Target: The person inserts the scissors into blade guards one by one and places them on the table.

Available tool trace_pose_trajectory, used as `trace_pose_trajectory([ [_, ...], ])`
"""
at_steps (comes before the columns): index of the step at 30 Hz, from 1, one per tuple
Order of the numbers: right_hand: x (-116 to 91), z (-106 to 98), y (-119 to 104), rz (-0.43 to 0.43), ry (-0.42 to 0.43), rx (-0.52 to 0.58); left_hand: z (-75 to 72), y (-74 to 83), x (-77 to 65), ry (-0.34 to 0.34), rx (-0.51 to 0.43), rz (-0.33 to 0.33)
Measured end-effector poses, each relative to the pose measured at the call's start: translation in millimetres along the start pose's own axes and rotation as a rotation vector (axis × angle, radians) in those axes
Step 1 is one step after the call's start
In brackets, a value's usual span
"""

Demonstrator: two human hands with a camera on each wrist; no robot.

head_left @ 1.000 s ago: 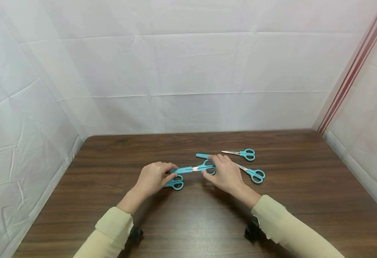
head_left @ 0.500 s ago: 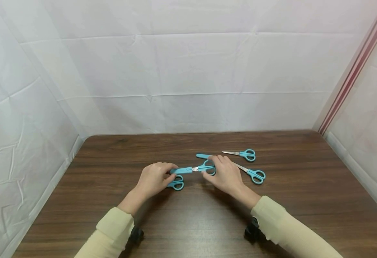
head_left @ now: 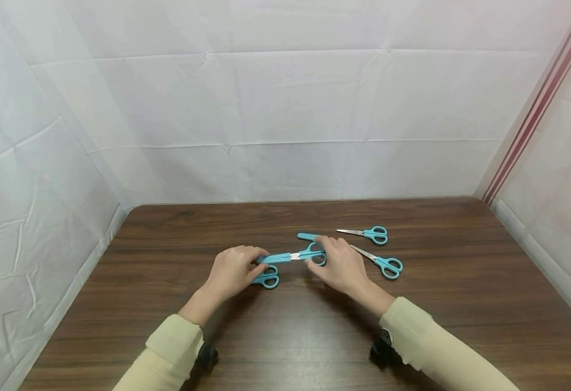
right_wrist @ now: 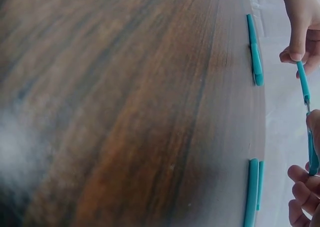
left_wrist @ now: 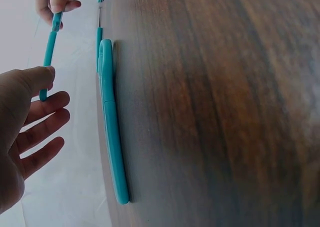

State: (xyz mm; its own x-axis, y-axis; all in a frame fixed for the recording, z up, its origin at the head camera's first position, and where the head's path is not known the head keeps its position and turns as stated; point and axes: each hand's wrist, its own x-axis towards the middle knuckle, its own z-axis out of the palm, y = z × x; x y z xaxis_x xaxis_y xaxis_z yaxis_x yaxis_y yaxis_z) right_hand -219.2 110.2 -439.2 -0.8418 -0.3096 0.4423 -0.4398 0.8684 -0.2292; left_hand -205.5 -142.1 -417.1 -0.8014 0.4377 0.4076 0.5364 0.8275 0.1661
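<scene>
A pair of light-blue scissors [head_left: 307,253] is held level above the table, its blades mostly inside a blue sheath [head_left: 277,258]. A short stretch of metal shows between sheath and handles. My left hand [head_left: 231,269] pinches the sheath's far-left end between thumb and index finger; in the left wrist view its other fingers are spread apart. My right hand [head_left: 342,266] grips the handles at the other end. Below my left hand, a sheathed pair of scissors [left_wrist: 115,142] lies on the table, partly hidden from the head view.
Two unsheathed scissors lie to the right: one farther back [head_left: 375,234], one nearer [head_left: 388,266] beside my right hand. A loose blue sheath [head_left: 307,236] sits behind my right hand, partly covered by it. White sheeting [head_left: 285,108] surrounds the brown wooden table [head_left: 295,336].
</scene>
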Motion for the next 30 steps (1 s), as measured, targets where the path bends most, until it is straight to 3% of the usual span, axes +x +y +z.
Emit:
trace_pose_trajectory([
  [15, -2.4, -2.4, 3.6, -0.022, -0.074, 0.021, 2.3, -0.9, -0.5, 0.007, 0.012, -0.02],
  [30, 0.6, -6.0, 2.3, -0.009, -0.058, 0.017, 2.3, -1.4, -1.9, 0.056, -0.006, 0.002],
])
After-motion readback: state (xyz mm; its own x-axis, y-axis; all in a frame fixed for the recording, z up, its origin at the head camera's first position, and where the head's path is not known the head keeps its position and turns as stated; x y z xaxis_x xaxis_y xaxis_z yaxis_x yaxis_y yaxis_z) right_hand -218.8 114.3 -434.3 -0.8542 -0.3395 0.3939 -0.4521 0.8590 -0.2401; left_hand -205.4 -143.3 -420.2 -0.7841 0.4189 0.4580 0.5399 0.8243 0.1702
